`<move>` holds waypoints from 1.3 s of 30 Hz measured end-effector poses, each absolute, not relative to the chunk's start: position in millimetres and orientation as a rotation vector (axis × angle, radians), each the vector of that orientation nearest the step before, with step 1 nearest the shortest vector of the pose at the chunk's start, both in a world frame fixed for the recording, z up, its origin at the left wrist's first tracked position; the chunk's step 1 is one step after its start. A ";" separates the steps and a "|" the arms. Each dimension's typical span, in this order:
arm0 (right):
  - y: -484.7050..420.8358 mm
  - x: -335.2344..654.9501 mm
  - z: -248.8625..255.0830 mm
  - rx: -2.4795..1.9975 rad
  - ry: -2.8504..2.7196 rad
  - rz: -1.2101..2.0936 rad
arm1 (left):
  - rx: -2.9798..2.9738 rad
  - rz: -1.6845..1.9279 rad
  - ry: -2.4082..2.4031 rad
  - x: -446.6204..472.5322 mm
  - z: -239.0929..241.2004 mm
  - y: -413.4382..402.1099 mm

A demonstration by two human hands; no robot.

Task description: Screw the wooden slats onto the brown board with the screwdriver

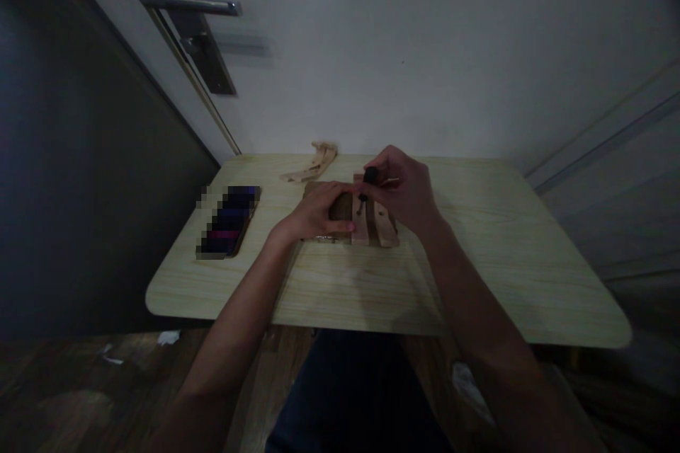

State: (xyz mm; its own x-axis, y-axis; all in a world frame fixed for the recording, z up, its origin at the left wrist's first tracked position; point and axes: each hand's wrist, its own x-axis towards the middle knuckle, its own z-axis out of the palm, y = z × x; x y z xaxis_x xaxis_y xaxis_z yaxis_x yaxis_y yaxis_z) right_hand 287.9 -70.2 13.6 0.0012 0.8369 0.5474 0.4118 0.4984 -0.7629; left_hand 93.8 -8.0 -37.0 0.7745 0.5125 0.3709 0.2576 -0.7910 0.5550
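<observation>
A short screwdriver with a black handle [370,175] is gripped in my right hand [404,187]. Its thin shaft points down at a pale wooden piece [360,230] lying on a brown block or board [341,207]. A second pale wooden strip [386,230] with a dark hole lies just right of that piece. My left hand [313,212] lies on the brown board with fingers stretched and thumb apart. Its fingertips touch the left edge of the wooden piece. Whether the screwdriver's tip sits in a screw or hole is too small to tell.
All this is on a pale wood-grain table [504,248]. Behind the board lie loose curved wooden pieces [319,161]. A phone [234,219], partly pixelated, lies at the left. Beyond the table's back edge stands a white door with a metal handle [196,6].
</observation>
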 end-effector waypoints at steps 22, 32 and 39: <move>-69.3 300.1 17.5 -1.044 -1.787 0.480 | 2.487 0.704 0.575 93.9 -32.7 -10.6; -69.0 293.0 11.1 -1.096 -1.690 0.397 | 2.511 0.691 0.598 94.3 -35.6 -7.3; -77.7 295.9 21.5 -0.918 -1.913 0.479 | 2.477 0.699 0.587 93.9 -34.6 -8.8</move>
State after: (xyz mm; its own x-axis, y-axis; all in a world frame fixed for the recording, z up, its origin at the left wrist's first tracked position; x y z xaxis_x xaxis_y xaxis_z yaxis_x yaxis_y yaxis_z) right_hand 295.9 -77.7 21.5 -0.2891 0.7634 0.5776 0.4011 0.6445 -0.6510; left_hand 93.9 -8.8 -34.6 0.7757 0.5190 0.3591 0.2643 -0.7839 0.5619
